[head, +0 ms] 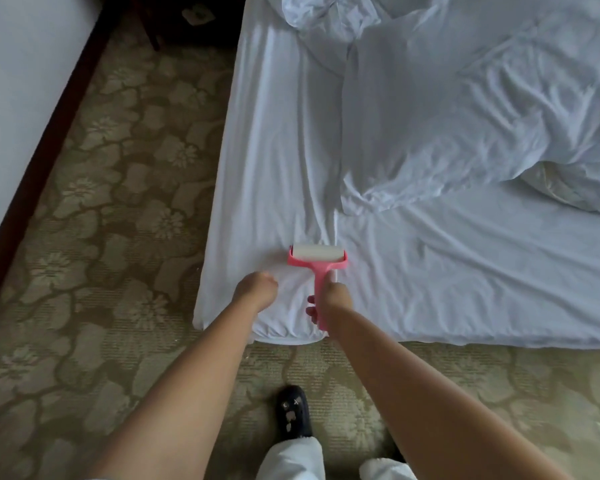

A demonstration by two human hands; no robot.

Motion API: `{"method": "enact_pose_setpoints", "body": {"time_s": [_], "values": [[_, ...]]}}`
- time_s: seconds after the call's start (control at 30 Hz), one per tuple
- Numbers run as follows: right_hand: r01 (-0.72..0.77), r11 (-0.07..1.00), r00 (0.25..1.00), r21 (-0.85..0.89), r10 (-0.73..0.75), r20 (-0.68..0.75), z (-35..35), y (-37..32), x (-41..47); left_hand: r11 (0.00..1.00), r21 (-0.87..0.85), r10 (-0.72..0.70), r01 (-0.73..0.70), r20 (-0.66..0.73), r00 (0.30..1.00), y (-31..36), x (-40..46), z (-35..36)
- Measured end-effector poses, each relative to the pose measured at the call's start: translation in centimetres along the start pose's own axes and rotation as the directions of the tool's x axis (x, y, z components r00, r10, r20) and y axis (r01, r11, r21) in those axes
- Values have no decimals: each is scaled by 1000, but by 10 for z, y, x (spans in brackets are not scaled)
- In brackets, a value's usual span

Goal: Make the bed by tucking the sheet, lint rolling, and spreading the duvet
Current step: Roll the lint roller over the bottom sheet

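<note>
Near the bed's front left corner, a pink lint roller (pixel 317 268) is laid on the white sheet (pixel 465 278), handle running back toward the person, white roll crosswise at the far end. Its handle is gripped by the right hand (pixel 329 299). Just left, the left hand (pixel 257 289) is pressed against the sheet, its fingers hidden. The rumpled duvet (pixel 465 116) is heaped farther back.

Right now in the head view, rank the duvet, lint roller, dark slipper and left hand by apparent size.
1. Duvet, far the largest.
2. Lint roller.
3. Dark slipper and left hand look alike; the slipper is partly hidden, so unranked.
</note>
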State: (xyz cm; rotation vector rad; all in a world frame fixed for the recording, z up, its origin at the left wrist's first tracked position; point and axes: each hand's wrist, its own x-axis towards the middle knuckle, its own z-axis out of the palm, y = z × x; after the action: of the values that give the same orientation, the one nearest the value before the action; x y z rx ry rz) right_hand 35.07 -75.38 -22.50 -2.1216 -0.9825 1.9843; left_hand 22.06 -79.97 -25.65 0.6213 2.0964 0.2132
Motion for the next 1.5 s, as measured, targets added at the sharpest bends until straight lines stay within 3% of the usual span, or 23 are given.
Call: {"method": "enact_pose_setpoints", "body": {"time_s": [0.07, 0.23, 0.43, 0.6, 0.77, 0.97, 1.07, 1.17, 1.3, 1.4, 1.5], "values": [[97, 993, 994, -64, -100, -49, 4, -5, 6, 990, 143, -4, 9, -35, 999, -20, 5, -7], [240, 944, 960, -224, -265, -87, 4, -8, 16, 977, 213, 3, 13, -76, 997, -47, 14, -14], [247, 789, 931, -563, -354, -88, 2, 21, 23, 965, 254, -65, 59, 14, 998, -47, 18, 9], [245, 799, 947, -549, -318, -40, 12, -24, 52, 946, 316, -59, 76, -65, 996, -46, 24, 29], [165, 938, 984, -304, -177, -9, 21, -66, 73, 929, 363, -40, 76, -107, 993, -45, 31, 34], [106, 951, 994, -292, -90, 66, -3, -43, 47, 888, 459, 38, 33, -144, 989, -59, 24, 28], [119, 924, 991, -363, -89, 99, -28, -17, 30, 893, 444, 2, 73, -167, 986, -66, 14, 34], [131, 874, 991, -468, -111, 70, -50, 11, 14, 922, 373, -24, 104, -211, 977, -73, -3, 55], [154, 785, 988, -600, -139, 72, -83, 33, -4, 929, 370, 42, 17, -152, 988, -66, -25, 74], [208, 616, 975, -760, -197, 107, -107, 41, -6, 913, 406, 78, -32, -98, 992, -58, -34, 76], [291, 332, 937, -897, -289, 197, -114, 44, 1, 904, 428, 46, -23, -44, 998, -55, -38, 80]]}}
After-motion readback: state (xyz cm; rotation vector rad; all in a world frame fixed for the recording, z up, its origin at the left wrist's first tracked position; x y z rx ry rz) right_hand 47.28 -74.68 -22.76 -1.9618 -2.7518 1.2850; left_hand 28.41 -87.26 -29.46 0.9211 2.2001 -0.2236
